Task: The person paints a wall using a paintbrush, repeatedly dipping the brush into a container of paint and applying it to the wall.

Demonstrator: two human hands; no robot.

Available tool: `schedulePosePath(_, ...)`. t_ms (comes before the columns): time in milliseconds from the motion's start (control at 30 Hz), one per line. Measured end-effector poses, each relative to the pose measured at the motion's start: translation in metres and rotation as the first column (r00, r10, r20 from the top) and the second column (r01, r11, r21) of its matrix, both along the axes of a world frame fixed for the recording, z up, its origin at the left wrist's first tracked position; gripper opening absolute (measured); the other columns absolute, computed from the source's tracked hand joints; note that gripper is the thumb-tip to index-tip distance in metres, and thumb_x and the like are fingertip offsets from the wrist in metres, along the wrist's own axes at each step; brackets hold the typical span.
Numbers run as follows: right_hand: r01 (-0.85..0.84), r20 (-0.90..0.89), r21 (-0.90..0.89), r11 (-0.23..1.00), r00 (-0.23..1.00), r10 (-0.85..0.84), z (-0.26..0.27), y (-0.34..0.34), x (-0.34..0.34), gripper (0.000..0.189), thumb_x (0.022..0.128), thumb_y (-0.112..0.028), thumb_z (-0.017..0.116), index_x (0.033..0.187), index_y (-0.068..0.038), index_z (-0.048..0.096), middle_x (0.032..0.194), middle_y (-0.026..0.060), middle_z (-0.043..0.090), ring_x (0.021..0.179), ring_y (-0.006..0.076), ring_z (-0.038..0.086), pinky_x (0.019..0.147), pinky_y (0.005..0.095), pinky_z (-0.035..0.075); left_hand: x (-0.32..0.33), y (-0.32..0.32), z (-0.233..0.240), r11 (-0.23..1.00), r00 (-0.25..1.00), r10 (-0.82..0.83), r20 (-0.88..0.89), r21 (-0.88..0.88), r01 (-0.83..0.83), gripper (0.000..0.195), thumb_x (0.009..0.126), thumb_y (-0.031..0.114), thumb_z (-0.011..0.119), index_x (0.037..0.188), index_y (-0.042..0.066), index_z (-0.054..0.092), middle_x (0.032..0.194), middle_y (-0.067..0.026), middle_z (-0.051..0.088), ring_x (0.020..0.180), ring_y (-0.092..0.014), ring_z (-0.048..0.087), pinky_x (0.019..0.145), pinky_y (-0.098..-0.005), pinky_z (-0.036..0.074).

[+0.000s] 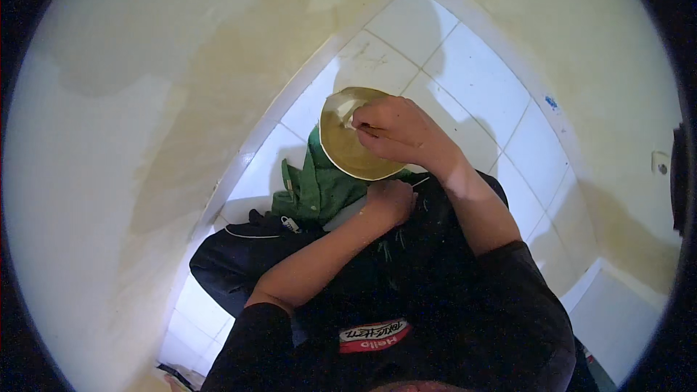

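Observation:
A round pot or bowl (359, 160) with a light rim and a tan inside stands before me, above the tiled floor. Over its opening, my right hand (405, 130) has its fingers pinched together. A small pale object (349, 121) shows at those fingertips, dipping toward the inside; its kind is unclear. My left hand (390, 201) is curled at my lap, just below the vessel's near rim. Whether it grips a handle or cloth is hidden. Green cloth (318, 188) with a button lies bunched under and left of the vessel.
Pale walls (179, 120) close in on the left and right, meeting in a corner ahead. White floor tiles (468, 81) run between them. A white panel or box (615, 316) stands at the lower right. Dark clothing (234, 261) covers my legs.

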State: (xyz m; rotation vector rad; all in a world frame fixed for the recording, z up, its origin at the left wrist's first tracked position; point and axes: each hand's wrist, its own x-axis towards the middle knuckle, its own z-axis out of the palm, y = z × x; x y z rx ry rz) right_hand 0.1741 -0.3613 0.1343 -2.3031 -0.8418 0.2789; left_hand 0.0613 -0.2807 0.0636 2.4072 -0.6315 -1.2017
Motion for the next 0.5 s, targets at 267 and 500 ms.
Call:
schedulePosePath(267,0.022,0.001,0.092,0.995,1.0,-0.023,-0.01,-0.004,0.0,0.016,0.087,-0.018,0.063,0.091,-0.003,0.069,0.084,0.0193,0.066,0.082,0.0401,0.065,0.071,0.0475,0.051,-0.009,-0.001,-0.015,1.0,0.994,0.005,0.112,-0.006,-0.004,0.044,0.101,0.04,0.055,0.095,0.003,0.077,0.094,-0.0193,0.076,0.092,-0.037,0.074,0.082,-0.0497,0.058)
schedulePosePath(500,0.033,-0.076,0.056,0.998,0.997,-0.029,-0.01,-0.004,0.004,0.019,0.087,-0.017,0.064,0.092,0.0,0.068,0.084,0.0201,0.067,0.083,0.0398,0.066,0.072,0.0457,0.052,-0.007,0.001,-0.012,0.999,0.992,0.019,0.128,-0.035,-0.015,0.047,0.101,0.042,0.054,0.094,0.002,0.077,0.092,-0.0212,0.075,0.088,-0.038,0.074,0.08,-0.0497,0.059)
